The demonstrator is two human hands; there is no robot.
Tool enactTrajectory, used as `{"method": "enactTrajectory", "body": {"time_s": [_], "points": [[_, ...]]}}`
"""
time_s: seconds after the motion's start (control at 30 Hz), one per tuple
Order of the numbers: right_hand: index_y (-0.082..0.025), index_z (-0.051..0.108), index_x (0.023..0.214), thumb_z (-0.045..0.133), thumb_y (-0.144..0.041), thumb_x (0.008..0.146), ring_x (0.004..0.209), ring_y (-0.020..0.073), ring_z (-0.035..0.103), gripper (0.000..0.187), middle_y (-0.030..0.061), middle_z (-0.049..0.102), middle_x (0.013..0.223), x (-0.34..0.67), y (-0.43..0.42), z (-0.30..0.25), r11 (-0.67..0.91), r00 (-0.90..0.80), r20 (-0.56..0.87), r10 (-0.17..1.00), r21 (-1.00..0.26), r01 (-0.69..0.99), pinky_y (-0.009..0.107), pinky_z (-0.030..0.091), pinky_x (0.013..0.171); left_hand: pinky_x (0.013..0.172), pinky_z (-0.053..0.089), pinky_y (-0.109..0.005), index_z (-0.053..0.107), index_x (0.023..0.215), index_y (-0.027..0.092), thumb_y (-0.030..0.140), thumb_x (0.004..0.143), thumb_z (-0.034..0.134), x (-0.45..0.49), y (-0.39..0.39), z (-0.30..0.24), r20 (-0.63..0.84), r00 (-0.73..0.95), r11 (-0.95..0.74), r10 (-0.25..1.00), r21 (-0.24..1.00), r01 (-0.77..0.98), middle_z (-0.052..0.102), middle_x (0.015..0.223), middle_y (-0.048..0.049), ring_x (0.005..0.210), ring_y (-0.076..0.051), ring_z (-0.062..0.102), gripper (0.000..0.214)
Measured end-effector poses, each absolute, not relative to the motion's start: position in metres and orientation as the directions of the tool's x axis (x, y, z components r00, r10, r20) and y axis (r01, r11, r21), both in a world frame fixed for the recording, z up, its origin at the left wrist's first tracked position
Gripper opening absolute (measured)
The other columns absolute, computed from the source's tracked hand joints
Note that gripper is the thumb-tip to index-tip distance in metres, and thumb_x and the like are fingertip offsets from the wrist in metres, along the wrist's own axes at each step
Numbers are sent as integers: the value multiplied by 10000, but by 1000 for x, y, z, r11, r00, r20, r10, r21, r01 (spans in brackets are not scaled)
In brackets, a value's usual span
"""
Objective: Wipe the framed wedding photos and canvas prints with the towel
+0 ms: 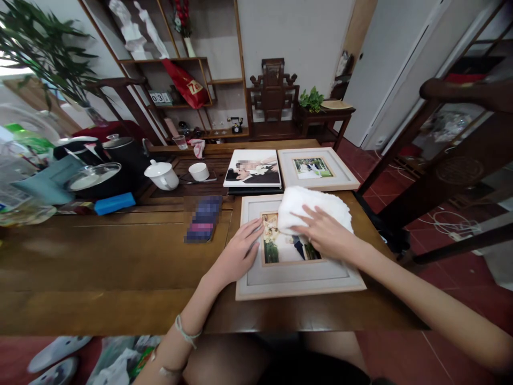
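A pale-framed wedding photo (pixel 256 280) lies flat on the wooden table in front of me. My left hand (pixel 242 248) rests on its left side, fingers stretched out and touching the edge of the picture. On the upper right of the frame, my right hand (pixel 320 230) presses a fluffy white cloth (pixel 306 200) against the glass, fingers over the cloth. Cloth and hand hide part of the photo. Just behind are a second framed photo (pixel 315 167) and a white-covered photo album (pixel 254 171) on a dark base.
Left of the frame lies a phone (pixel 204 218). Beyond it are a white lidded teacup (pixel 161 175), a small white cup (pixel 199 171), a blue box (pixel 115 203) and a black pot (pixel 96 179). A dark wooden chair (pixel 452 155) stands at the right.
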State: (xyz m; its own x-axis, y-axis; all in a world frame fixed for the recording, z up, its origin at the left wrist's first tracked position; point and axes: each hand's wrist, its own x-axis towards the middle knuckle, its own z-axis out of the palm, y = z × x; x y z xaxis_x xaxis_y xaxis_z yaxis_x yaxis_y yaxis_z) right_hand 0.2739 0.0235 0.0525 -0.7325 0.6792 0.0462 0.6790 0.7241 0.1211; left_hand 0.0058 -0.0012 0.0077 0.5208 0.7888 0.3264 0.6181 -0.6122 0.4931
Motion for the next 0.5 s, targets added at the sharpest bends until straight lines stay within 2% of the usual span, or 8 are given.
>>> {"method": "enactTrajectory", "body": {"time_s": [0.13, 0.27, 0.37, 0.5], "points": [[-268, 517, 1351, 531, -14, 692, 1327, 372, 392, 707, 94, 437, 1465, 265, -41, 65, 777, -777, -83, 624, -39, 628, 538, 424, 1000, 1143, 322, -527, 433, 1414, 203, 196, 958, 384, 7, -1, 7, 337, 518, -616, 786, 501, 608, 428, 1477, -115, 1387, -265, 358, 458], [-329, 530, 1325, 599, -88, 677, 1395, 365, 267, 694, 28, 283, 1548, 257, -84, 68, 854, -874, -43, 485, -192, 483, 552, 351, 1079, 1147, 318, -528, 435, 1412, 208, 198, 958, 384, 7, -1, 9, 324, 518, -608, 791, 502, 615, 425, 1480, -106, 1388, -264, 355, 456], [-329, 592, 1244, 581, -96, 691, 1412, 333, 237, 601, -16, 284, 1546, 259, -93, 70, 878, -902, -36, 430, -213, 428, 540, 320, 1110, 1153, 314, -512, 435, 1409, 193, 191, 961, 375, 7, -1, 9, 305, 521, -600, 797, 495, 629, 413, 1487, -108, 1396, -253, 341, 452], [-296, 670, 1104, 537, -59, 646, 1339, 325, 396, 533, 0, 442, 1458, 282, -93, 76, 832, -842, -8, 539, -152, 534, 501, 446, 1019, 1163, 304, -491, 444, 1400, 155, 181, 954, 384, 6, -1, 7, 309, 527, -607, 792, 487, 628, 414, 1482, -128, 1398, -247, 335, 450]]}}
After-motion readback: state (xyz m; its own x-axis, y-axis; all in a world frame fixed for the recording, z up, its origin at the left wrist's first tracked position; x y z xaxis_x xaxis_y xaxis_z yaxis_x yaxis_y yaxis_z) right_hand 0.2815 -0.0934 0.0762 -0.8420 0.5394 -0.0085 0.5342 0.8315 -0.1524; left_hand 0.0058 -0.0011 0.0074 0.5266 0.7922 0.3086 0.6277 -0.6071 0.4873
